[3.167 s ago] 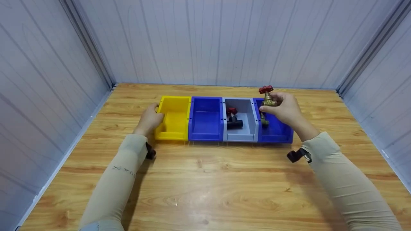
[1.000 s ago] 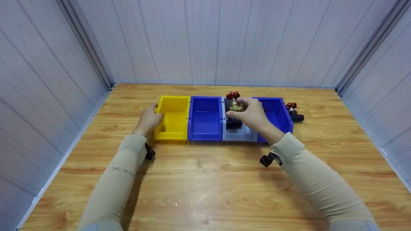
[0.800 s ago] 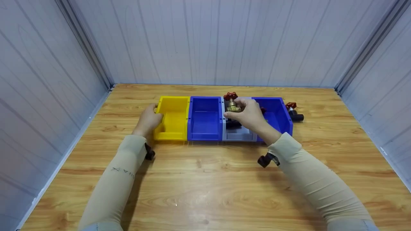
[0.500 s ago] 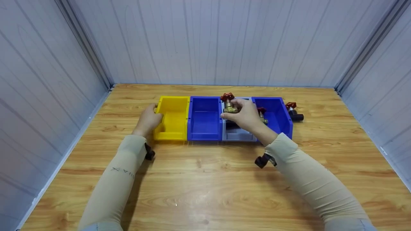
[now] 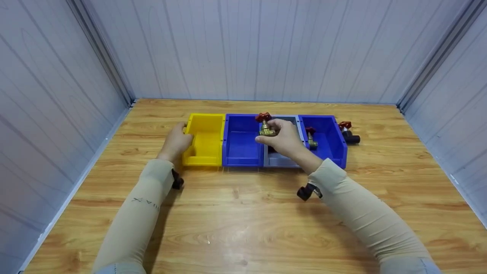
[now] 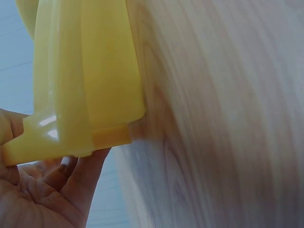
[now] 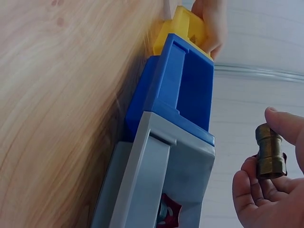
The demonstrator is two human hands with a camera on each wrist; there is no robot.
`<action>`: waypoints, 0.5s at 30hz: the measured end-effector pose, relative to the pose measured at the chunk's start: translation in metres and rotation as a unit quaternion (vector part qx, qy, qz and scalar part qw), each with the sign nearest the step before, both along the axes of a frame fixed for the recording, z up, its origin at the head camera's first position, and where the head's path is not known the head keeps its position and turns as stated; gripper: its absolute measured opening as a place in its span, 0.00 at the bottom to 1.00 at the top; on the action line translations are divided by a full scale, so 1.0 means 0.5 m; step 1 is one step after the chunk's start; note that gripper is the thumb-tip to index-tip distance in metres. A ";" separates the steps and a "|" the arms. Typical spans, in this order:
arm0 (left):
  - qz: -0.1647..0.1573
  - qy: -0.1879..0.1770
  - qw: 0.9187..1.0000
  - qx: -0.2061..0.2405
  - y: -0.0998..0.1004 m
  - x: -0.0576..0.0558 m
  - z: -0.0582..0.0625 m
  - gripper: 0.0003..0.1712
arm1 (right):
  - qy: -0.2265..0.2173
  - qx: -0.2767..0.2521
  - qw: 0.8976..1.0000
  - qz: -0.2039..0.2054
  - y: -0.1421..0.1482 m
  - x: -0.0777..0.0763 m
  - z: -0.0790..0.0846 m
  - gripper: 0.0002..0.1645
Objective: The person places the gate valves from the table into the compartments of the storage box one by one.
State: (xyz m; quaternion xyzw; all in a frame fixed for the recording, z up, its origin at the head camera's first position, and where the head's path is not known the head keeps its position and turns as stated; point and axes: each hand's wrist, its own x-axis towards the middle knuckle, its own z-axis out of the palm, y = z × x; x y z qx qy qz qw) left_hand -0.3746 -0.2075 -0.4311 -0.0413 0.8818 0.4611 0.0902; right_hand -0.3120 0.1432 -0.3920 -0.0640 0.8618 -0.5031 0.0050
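Observation:
In the head view my left hand (image 5: pixel 176 142) grips the left wall of the yellow bin (image 5: pixel 206 140); the left wrist view shows thumb and fingers on either side of that yellow wall (image 6: pixel 57 128). My right hand (image 5: pixel 285 139) pinches a brass valve (image 5: pixel 267 131) by its body between thumb and fingers. Its red handwheel (image 5: pixel 263 117) points up, above the border between the left blue bin (image 5: pixel 243 148) and the grey bin (image 5: pixel 282 160). In the right wrist view the brass body (image 7: pixel 270 154) hangs apart from the bins. My hand hides part of the grey bin in the head view.
A second brass valve (image 5: pixel 312 142) with a red handwheel lies in the right blue bin (image 5: pixel 329 146). A red handwheel (image 7: pixel 170 213) shows inside the grey bin. Right of the row, a black valve (image 5: pixel 352 139) stands on the wooden table (image 5: pixel 236 213). Panel walls (image 5: pixel 243 49) enclose the table.
My right hand has carried the brass valve left, from above the right blue bin, across the grey bin, to the left blue bin's edge. My left hand has stayed on the yellow bin.

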 end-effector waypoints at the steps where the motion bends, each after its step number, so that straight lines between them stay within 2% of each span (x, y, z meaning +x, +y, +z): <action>1: 0.001 -0.001 1.000 0.002 0.000 0.000 0.000 0.35 | -0.002 0.003 1.000 -0.001 -0.002 0.000 0.001 0.41; 6: 0.003 -0.001 1.000 0.003 0.001 -0.004 -0.001 0.36 | -0.007 0.005 1.000 -0.002 -0.011 0.001 0.001 0.41; 15: 0.003 0.006 1.000 0.002 -0.001 -0.003 -0.003 0.37 | -0.013 -0.025 1.000 0.008 -0.028 0.001 -0.006 0.36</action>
